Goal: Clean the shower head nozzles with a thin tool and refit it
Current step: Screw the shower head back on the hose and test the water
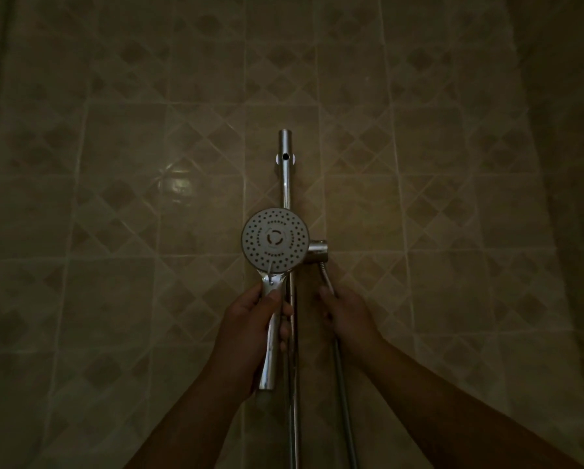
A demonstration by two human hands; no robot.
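A round shower head (275, 244) with a white nozzle face and a chrome handle points toward me in front of the vertical chrome rail (286, 184). My left hand (253, 328) grips the handle just below the head, thumb over the front. A thin light-coloured tool (269, 273) lies against the lower edge of the nozzle face, near my left thumb. My right hand (346, 314) grips the metal hose (343, 384) just below the chrome holder bracket (317, 252) on the rail. The lower end of the handle shows no hose attached.
The wall behind is dim beige tile with a diamond pattern (131, 231). The rail's upper wall mount (285, 158) sits above the head. A darker curtain or wall edge (574, 164) runs down the right side.
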